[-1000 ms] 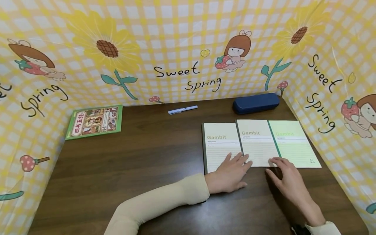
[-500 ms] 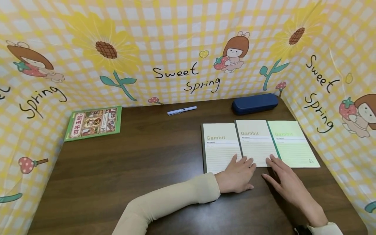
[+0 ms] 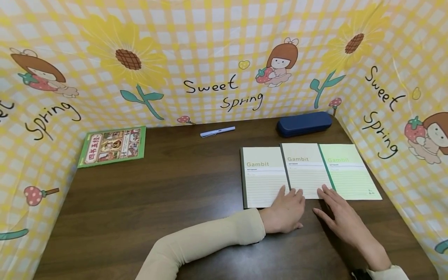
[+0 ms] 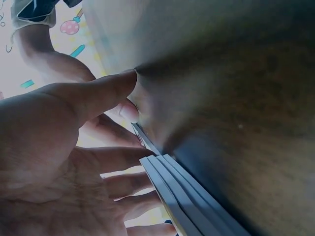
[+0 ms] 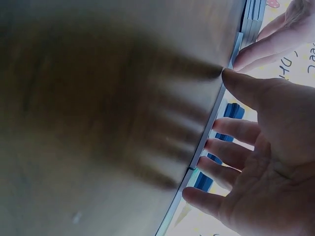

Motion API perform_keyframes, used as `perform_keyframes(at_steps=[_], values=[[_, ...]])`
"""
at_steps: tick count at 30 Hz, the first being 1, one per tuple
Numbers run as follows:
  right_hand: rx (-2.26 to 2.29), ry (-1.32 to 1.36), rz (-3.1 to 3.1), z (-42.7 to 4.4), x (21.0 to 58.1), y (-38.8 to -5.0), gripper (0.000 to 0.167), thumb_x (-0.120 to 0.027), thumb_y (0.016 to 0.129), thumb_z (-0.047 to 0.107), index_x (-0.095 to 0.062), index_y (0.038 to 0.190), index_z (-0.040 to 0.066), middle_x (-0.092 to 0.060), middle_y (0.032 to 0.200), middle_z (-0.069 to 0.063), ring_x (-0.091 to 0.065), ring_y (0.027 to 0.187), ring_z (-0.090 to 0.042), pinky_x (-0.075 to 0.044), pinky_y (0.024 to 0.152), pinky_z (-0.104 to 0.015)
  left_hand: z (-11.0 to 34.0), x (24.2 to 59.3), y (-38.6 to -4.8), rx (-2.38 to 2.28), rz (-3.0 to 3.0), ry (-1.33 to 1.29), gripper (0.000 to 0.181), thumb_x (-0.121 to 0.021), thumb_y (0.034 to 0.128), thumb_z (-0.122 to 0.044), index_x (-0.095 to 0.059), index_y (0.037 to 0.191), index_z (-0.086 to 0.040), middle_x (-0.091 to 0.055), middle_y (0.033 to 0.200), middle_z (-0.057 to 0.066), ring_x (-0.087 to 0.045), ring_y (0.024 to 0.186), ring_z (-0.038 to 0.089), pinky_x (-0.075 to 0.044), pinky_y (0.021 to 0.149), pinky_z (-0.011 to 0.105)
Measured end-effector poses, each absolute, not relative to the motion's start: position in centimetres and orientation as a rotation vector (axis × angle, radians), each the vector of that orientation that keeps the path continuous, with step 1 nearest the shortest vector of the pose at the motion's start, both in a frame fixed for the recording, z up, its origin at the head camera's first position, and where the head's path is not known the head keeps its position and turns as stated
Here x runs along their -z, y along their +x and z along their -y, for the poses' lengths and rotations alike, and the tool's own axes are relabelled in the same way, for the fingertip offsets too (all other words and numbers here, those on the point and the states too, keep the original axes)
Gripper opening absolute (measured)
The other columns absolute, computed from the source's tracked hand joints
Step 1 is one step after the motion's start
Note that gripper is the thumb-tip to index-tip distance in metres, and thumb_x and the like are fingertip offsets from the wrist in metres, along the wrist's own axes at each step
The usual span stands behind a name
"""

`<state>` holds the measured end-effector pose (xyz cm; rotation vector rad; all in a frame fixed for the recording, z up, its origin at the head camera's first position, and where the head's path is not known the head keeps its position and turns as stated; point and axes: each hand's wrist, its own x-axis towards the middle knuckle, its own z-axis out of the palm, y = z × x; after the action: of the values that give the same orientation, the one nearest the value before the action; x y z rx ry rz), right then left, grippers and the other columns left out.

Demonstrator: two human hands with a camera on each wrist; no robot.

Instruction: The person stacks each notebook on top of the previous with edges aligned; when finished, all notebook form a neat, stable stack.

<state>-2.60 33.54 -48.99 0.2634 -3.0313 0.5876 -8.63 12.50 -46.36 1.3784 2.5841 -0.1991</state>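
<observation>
Three Gambit notebooks lie side by side on the right of the table: a cream one with a dark spine, a middle one set slightly farther back, and a green-tinted one. My left hand rests its fingers over the lower edges of the left and middle notebooks. The right hand touches the lower edge of the middle notebook near the green spine, thumb on the table. In the left wrist view, a thick notebook edge shows beside the extended fingers. Both hands have relaxed fingers and hold nothing.
A dark blue case stands at the back right of the wooden table. A pale pen lies at the back middle, and a green-bordered book at the back left. Checked cloth surrounds the back and sides.
My left hand has slid right and slightly nearer, uncovering more of the left notebook. The right hand has shifted a little left, its fingers spread along the middle notebook's edge. The notebooks look unmoved.
</observation>
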Motion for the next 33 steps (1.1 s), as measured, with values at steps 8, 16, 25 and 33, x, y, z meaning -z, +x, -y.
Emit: perform_keyframes(at_steps=[8,16,25,33], values=[[-0.621,0.256,3.027,-33.6,49.2,-1.9,0.064,-0.075,0.097,0.029,-0.054,0.147,-0.005,-0.047,0.156,-0.031,-0.045,0.142,-0.053,-0.044,0.102,-0.069,-12.5,46.4,-7.7,0.259,-2.596,1.428,0.076,-0.061,0.0973,-0.064,-0.049,0.156,-0.017,-0.042,0.165,0.001,-0.044,0.149,0.017,-0.036,0.125,0.043],[-0.644,0.223,3.065,-33.6,49.0,-0.6,0.064,-0.075,0.097,0.032,-0.055,0.147,-0.004,-0.047,0.157,-0.031,-0.044,0.142,-0.053,-0.044,0.102,-0.07,-12.3,46.4,-6.5,0.288,-2.567,1.486,0.075,-0.057,0.0993,-0.064,-0.047,0.158,-0.017,-0.041,0.166,0.003,-0.043,0.15,0.018,-0.037,0.125,0.043],[-0.623,0.199,3.059,-33.6,48.8,1.3,0.059,-0.078,0.095,0.03,-0.061,0.142,-0.001,-0.051,0.154,-0.029,-0.048,0.139,-0.053,-0.047,0.098,-0.07,-12.3,46.5,-4.9,0.305,-2.552,1.562,0.077,-0.056,0.0982,-0.067,-0.05,0.155,-0.015,-0.046,0.162,0.004,-0.048,0.145,0.018,-0.039,0.123,0.04],[-0.601,0.174,3.094,-33.6,48.6,2.7,0.055,-0.079,0.093,0.029,-0.064,0.139,0.002,-0.054,0.151,-0.029,-0.052,0.136,-0.054,-0.05,0.094,-0.07,-12.1,46.5,-3.4,0.345,-2.539,1.6,0.075,-0.051,0.0991,-0.07,-0.051,0.154,-0.019,-0.048,0.161,0.0,-0.048,0.145,0.015,-0.037,0.124,0.039]])
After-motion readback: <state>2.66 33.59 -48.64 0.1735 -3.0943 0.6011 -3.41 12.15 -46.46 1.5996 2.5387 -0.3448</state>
